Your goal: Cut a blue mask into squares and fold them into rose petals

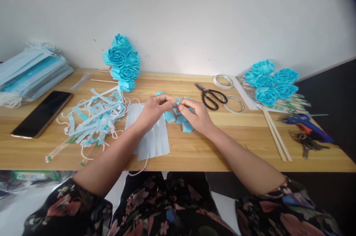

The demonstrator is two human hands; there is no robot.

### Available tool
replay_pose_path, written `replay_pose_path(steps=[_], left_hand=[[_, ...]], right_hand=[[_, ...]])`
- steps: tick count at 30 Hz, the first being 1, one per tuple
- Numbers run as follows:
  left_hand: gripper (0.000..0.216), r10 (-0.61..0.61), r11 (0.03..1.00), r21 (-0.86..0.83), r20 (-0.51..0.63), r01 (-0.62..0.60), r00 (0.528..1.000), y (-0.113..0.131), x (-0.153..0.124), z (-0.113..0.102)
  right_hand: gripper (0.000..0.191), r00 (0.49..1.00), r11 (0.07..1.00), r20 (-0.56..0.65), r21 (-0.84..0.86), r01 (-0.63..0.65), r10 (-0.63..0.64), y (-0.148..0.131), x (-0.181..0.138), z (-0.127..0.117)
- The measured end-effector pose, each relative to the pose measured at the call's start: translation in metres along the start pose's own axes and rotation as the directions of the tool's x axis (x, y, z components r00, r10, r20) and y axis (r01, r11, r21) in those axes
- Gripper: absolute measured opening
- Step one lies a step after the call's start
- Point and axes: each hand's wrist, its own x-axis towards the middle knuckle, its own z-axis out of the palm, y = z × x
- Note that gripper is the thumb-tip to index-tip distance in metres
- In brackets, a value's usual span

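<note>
Firstly, a pale wall (178,17), and along its foot a wooden table (236,154). At the table's left end, a stack of face masks (30,71), seemingly inside clear plastic wrapping (59,76), with white loops at both ends. Below the near edge on that side, what looks like a plastic bag (36,175), with green-and-white contents too blurred to name. Next in size, a loose heap of cut strips (91,117) straight on the wood, with clear sleeves (57,148) at its near side, green at the ends. Behind the heap, a tall cluster of blue flowers (122,65); at far right, a second flower cluster (267,80), near a white sheet (246,95). Left of the heap, a dark phone (41,115); right of it, a pleated mask (151,139), partly covered by the left hand (160,108). Opposite, the right hand (196,115), fingertips almost meeting the left's, both clamped on a small blue piece. To the right, a glue gun (308,124), two pale sticks (275,134), black-handled scissors (204,90) and keys (308,145). Just beside the scissors, two tape rolls (223,87), tabletop visible through their hollow middles. Under the hands, blue cut pieces (187,127); smallest, above these, the pinched small blue piece (177,103), mostly hidden by fingertips.
</note>
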Motion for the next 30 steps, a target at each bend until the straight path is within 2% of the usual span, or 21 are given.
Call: replay_pose_path(steps=[10,17,21,24,27,30], left_hand=[[0.03,-0.008,1.0,-0.018,0.021,0.008,1.0,0.0013,0.0001,-0.0003],[0.033,-0.001,1.0,-0.018,0.035,0.002,0.999,0.0023,-0.0004,-0.001],[0.032,-0.026,0.993,-0.112,0.007,0.027,1.0,-0.0017,0.0022,-0.0035],[0.034,-0.057,0.983,-0.176,-0.016,0.053,0.998,-0.0033,0.0043,-0.0053],[0.033,-0.049,0.989,-0.141,-0.036,0.044,0.998,-0.0043,0.0048,-0.006],[0.031,-0.036,0.995,-0.093,-0.026,0.033,0.999,-0.006,0.0044,-0.0056]], right_hand=[[0.03,1.0,0.998,0.017,0.056,-0.002,0.001,-0.0018,-0.0014,-0.0018],[0.026,1.0,0.998,0.018,0.065,0.001,-0.002,-0.0024,-0.0011,-0.003],[0.024,0.999,0.989,0.033,0.151,0.013,-0.019,-0.0028,-0.0023,-0.0056],[0.025,0.998,0.99,-0.066,0.141,0.01,-0.001,-0.0024,-0.0026,-0.0072],[0.02,0.984,0.993,-0.17,0.114,-0.026,0.045,-0.0016,-0.0014,-0.0081],[0.022,0.991,0.989,-0.104,0.13,-0.071,0.085,-0.0001,0.0001,-0.0074]])
